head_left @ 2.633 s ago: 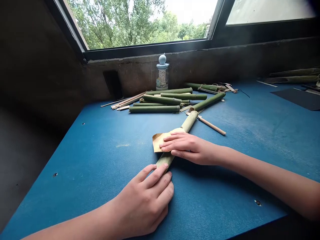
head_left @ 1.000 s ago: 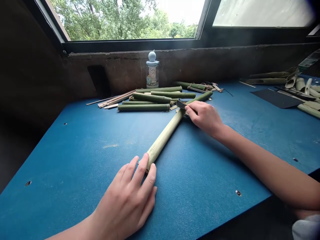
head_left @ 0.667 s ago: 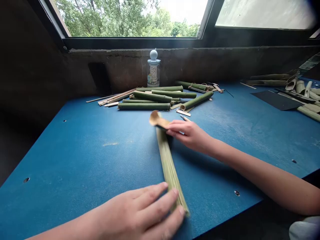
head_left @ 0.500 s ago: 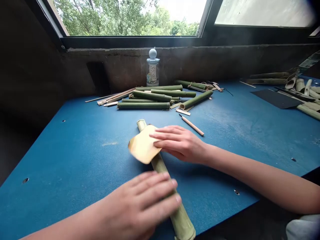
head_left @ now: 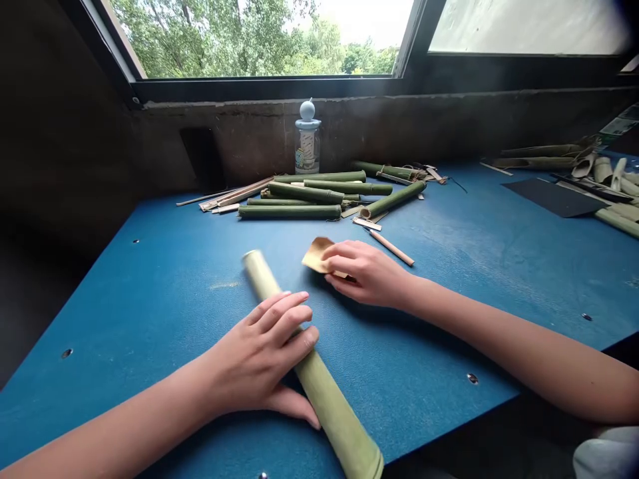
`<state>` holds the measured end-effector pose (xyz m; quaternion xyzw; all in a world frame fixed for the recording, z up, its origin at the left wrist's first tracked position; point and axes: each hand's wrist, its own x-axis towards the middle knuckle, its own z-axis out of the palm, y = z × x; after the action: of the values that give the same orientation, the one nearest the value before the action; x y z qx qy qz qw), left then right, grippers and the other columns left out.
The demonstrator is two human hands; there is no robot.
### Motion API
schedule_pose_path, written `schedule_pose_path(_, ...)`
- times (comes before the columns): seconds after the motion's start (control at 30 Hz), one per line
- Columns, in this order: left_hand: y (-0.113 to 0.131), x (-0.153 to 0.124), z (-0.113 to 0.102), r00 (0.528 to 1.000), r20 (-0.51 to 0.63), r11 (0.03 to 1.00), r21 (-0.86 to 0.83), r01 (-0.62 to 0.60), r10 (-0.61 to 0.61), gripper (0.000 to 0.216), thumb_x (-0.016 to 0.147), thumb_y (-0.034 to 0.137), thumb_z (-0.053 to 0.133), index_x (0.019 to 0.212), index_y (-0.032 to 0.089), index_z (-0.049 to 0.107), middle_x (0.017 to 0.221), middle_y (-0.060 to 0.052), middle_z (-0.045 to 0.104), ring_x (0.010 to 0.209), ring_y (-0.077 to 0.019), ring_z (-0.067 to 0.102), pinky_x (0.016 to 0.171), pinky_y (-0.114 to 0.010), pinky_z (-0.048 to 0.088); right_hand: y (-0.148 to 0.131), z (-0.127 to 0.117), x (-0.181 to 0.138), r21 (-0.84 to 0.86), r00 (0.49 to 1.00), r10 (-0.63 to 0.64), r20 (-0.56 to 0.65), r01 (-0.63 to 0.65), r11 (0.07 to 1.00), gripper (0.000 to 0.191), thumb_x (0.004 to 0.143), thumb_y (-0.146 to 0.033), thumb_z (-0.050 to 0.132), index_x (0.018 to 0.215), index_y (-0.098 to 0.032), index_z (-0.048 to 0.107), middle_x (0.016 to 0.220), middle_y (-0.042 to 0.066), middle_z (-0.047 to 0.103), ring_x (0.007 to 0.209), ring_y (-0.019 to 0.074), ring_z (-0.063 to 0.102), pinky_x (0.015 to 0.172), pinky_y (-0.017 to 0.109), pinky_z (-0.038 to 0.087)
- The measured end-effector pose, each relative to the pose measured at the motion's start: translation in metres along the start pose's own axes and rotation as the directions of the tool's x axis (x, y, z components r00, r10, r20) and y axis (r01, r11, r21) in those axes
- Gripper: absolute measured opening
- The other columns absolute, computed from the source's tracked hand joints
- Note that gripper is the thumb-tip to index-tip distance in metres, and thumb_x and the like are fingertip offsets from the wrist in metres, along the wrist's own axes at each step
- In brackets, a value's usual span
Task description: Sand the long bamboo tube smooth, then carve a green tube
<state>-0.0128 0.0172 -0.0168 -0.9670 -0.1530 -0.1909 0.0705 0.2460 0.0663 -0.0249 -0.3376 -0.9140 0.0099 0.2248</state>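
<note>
My left hand (head_left: 264, 352) lies over a pale green bamboo tube (head_left: 334, 406), its fingers bent across the top and its thumb along the near side. The tube slants over the blue table, one end near the front edge and the other pointing away to the left. My right hand (head_left: 367, 273), closed, pinches a curled tan sheet (head_left: 315, 255) that looks like sandpaper. This sheet is held right of the tube's far end, apart from it. Beyond the right hand lies a carving knife with a wooden handle (head_left: 394, 249).
Several green bamboo pieces (head_left: 289, 212) are piled along the back of the table (head_left: 190, 319), before a light blue-topped bottle (head_left: 307, 143). A black sheet (head_left: 544, 197) and split bamboo (head_left: 534, 162) lie at the far right. A dark phone-like slab (head_left: 202, 159) leans on the wall.
My right hand has lifted the tan sheet off the tube and moved slightly right. My left hand has settled onto the tube, whose far end has swung left.
</note>
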Motion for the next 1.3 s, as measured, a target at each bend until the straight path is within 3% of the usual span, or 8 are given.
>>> schedule_pose_path(0.13,0.007,0.004,-0.002,0.966,0.102,0.958,0.189,0.214,-0.236,0.048,0.094,0.058,0.041,0.08,0.017,0.06,0.079,-0.007,0.061,0.072,-0.0215,0.058,0.067,-0.036,0.046,0.02,0.013,-0.003,0.181,0.989,-0.023,0.145,-0.004,0.984,0.04,0.096,-0.032,0.052,0.134,-0.021,0.057,0.149,0.012,0.047,0.139,0.025,0.043,0.114,0.045,0.036)
schedule_pose_path(0.3,-0.012,-0.005,-0.013,0.931,0.101,0.867,0.411,0.283,-0.352,0.059,0.092,0.062,0.042,0.119,0.011,0.059,0.103,-0.016,0.066,0.092,-0.0312,0.062,0.08,-0.043,0.046,0.044,0.019,-0.005,0.238,0.991,0.052,0.125,-0.081,0.968,0.042,0.098,-0.033,0.05,0.139,-0.026,0.055,0.15,0.007,0.047,0.145,0.0236,0.035,0.12,0.047,0.029)
schedule_pose_path(0.43,-0.051,-0.02,-0.027,0.8,0.33,0.827,0.455,0.33,-0.501,0.069,0.086,0.074,0.04,0.105,0.011,0.061,0.089,-0.014,0.064,0.077,-0.0298,0.063,0.072,-0.041,0.046,0.046,0.016,-0.003,0.241,0.983,0.181,0.041,-0.186,0.953,0.04,0.099,-0.026,0.045,0.138,-0.024,0.056,0.144,0.006,0.055,0.138,0.0226,0.045,0.118,0.046,0.034)
schedule_pose_path(0.6,-0.055,-0.016,-0.032,0.691,0.351,0.734,0.557,0.389,-0.632,0.049,0.097,0.058,0.031,0.087,0.017,0.055,0.073,-0.007,0.06,0.054,-0.0217,0.056,0.047,-0.031,0.03,0.042,0.003,-0.006,0.219,0.922,0.381,-0.07,-0.359,0.907,0.042,0.099,-0.027,0.045,0.139,-0.022,0.055,0.132,0.005,0.065,0.122,0.0241,0.061,0.106,0.041,0.048)
schedule_pose_path(0.77,-0.018,-0.003,-0.034,0.784,0.341,0.834,0.402,0.377,-0.519,0.031,0.097,0.043,0.036,0.084,0.021,0.053,0.072,-0.004,0.059,0.054,-0.0209,0.056,0.045,-0.031,0.029,0.031,0.003,-0.004,0.199,0.965,0.231,-0.124,-0.204,0.959,0.047,0.098,-0.017,0.04,0.144,-0.021,0.048,0.143,0.006,0.056,0.134,0.0217,0.051,0.114,0.042,0.041)
schedule_pose_path(0.93,0.006,-0.005,-0.034,0.862,0.279,0.884,0.338,0.323,-0.422,0.032,0.096,0.034,0.035,0.115,0.02,0.057,0.085,-0.004,0.066,0.061,-0.0223,0.063,0.048,-0.033,0.037,0.024,0.01,0.002,0.153,0.999,0.018,-0.03,-0.014,0.988,0.042,0.099,-0.014,0.037,0.136,-0.02,0.057,0.142,0.009,0.056,0.139,0.022,0.045,0.117,0.048,0.036)
schedule_pose_path(1.13,0.0,0.002,-0.03,0.577,0.563,0.795,0.284,0.536,-0.591,0.044,0.101,0.042,0.023,0.13,0.019,0.048,0.075,-0.003,0.069,0.058,-0.0259,0.067,0.045,-0.031,0.034,0.016,0.009,0.005,0.114,1.0,0.008,-0.013,-0.006,0.993,0.035,0.101,-0.023,0.043,0.13,-0.016,0.061,0.138,0.012,0.059,0.134,0.0233,0.051,0.115,0.046,0.04)
schedule_pose_path(1.3,0.003,0.01,-0.036,0.51,0.603,0.759,0.272,0.591,-0.613,0.041,0.101,0.044,0.022,0.127,0.021,0.045,0.076,-0.003,0.07,0.065,-0.0277,0.069,0.05,-0.031,0.035,-0.005,0.015,0.006,0.098,0.996,0.003,-0.087,0.006,0.995,0.033,0.101,-0.021,0.041,0.126,-0.014,0.063,0.133,0.013,0.063,0.129,0.0218,0.056,0.112,0.042,0.045)
